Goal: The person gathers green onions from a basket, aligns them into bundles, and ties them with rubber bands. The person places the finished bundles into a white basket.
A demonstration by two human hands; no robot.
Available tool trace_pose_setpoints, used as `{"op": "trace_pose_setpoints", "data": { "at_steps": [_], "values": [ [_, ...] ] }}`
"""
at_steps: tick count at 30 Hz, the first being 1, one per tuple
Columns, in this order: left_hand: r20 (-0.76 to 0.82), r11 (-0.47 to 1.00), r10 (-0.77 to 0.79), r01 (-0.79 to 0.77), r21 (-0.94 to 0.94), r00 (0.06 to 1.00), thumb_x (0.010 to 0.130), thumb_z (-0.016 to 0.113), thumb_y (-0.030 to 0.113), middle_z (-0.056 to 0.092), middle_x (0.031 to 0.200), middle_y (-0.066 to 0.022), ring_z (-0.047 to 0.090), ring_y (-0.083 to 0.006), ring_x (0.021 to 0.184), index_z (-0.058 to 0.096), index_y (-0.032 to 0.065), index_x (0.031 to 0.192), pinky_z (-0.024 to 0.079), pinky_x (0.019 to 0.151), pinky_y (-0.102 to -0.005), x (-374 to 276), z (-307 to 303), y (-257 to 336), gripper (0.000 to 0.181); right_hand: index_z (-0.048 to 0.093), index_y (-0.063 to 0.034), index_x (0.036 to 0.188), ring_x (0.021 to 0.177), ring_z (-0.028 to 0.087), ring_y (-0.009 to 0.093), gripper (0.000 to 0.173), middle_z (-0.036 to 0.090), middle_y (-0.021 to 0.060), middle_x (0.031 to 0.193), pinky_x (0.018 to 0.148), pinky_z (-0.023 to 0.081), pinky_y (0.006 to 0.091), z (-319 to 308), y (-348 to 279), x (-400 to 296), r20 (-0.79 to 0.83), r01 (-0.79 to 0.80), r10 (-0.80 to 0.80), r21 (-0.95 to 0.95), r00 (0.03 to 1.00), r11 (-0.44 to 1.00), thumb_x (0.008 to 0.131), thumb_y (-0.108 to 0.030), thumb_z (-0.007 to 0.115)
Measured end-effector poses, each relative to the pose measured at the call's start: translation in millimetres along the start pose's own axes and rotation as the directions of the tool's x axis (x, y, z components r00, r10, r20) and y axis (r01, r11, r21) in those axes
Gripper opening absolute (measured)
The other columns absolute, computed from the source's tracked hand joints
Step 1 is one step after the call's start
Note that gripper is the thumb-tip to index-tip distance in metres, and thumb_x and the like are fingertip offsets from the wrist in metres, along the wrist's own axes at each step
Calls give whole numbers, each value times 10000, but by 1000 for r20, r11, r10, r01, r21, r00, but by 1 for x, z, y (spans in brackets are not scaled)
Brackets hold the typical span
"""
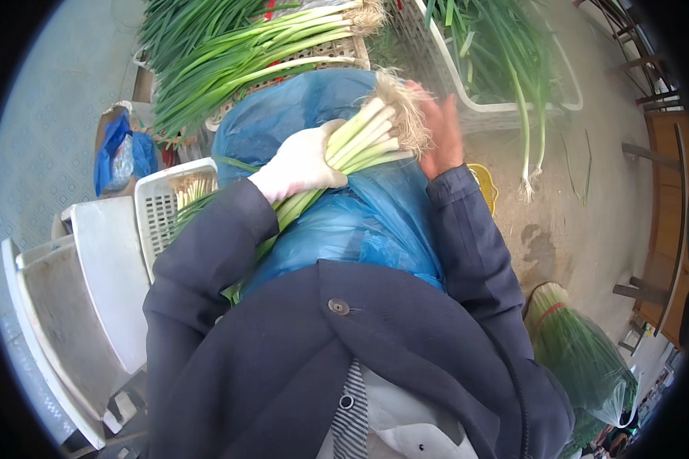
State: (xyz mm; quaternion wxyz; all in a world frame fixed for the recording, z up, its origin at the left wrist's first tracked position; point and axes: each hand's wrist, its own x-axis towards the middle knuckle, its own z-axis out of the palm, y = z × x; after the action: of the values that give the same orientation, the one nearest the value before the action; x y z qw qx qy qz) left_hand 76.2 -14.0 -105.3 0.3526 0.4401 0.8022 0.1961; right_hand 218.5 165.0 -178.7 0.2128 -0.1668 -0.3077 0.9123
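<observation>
My left hand [307, 160], in a white glove, grips a bunch of green onions [358, 137] by the pale stalks above my lap. Their roots [401, 109] point up and to the right, while the leaves run down under my left forearm. My bare right hand [443, 135] is against the right side of the roots, its fingers extended and partly hidden by them; nothing is seen gripped in it. Blue plastic sheeting [350, 224] covers my lap. More green onions [275, 43] lie across a woven crate [321, 54] beyond my knees.
A white plastic crate [470, 97] at upper right holds long onions, some hanging over its rim. At left are a white basket [175, 169] with onions and a white container [106, 275]. A yellow basket [485, 186] is beside my right sleeve; a bagged bundle [579, 344] stands lower right.
</observation>
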Motion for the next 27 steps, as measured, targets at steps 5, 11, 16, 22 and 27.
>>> {"op": "trace_pose_setpoints", "data": {
  "at_steps": [5,11,16,22,27],
  "values": [
    [12,995,-46,47,-86,999,644,802,208,677,1160,-192,650,-277,1095,507,-1,1369,488,960,-340,8,-6,-1,810,366,-1,1482,1312,489,243,644,473,151,1466,1088,402,370,15,34,2,-101,168,-196,-239,975,956,1068,-490,308],
    [-123,970,34,-3,244,992,679,808,248,609,1139,-251,617,-429,1033,392,38,1441,495,923,-460,-14,17,12,893,387,-19,1456,1209,556,319,704,568,159,1334,1034,457,436,21,33,21,-45,90,-82,214,996,973,1021,-573,381],
    [-165,974,-12,49,220,986,720,741,185,638,1073,-229,627,-420,1007,453,69,1362,509,878,-467,-13,13,14,714,287,-42,1528,1312,484,325,884,479,167,1447,1108,394,457,37,12,0,48,97,-107,174,993,980,948,-698,402],
    [-280,944,37,58,323,959,714,739,144,630,998,-191,656,-391,888,432,49,1364,535,782,-455,-17,27,13,725,359,-25,1497,1243,540,241,748,532,139,1370,1062,424,369,41,16,0,73,258,-248,-191,966,947,886,-257,724],
    [-297,927,85,34,374,951,705,777,150,599,954,-186,649,-356,887,364,-9,1408,536,789,-420,-21,31,19,831,513,3,1343,1019,667,237,543,673,119,1133,923,526,357,43,22,3,-58,153,-168,-201,984,968,832,-25,695]
  ]
}}
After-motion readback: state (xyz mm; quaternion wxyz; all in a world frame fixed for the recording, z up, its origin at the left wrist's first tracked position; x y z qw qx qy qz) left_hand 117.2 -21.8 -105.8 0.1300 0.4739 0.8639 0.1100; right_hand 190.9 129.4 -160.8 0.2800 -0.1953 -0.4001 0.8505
